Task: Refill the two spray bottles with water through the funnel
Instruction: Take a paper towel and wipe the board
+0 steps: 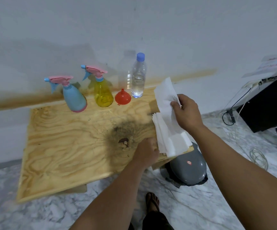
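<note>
Along the back of the wooden table (68, 146) stand a blue spray bottle (73, 98) and a yellow spray bottle (103, 95), both with pink trigger heads screwed on. A red funnel (122, 97) lies spout-up beside the yellow one. To its right a clear water bottle (138, 78) with a blue cap stands upright. My right hand (186, 112) pinches a white paper tissue (166, 93) and lifts it off the tissue stack (172, 140) at the table's right edge. My left hand (146, 151) presses on the stack's near-left side.
A grey lidded bin (190, 166) sits on the marble floor under the table's right corner. A black cabinet (267, 105) with cables (230, 113) stands at the right. The white wall is directly behind the table. My foot (152, 201) is below the table's front edge.
</note>
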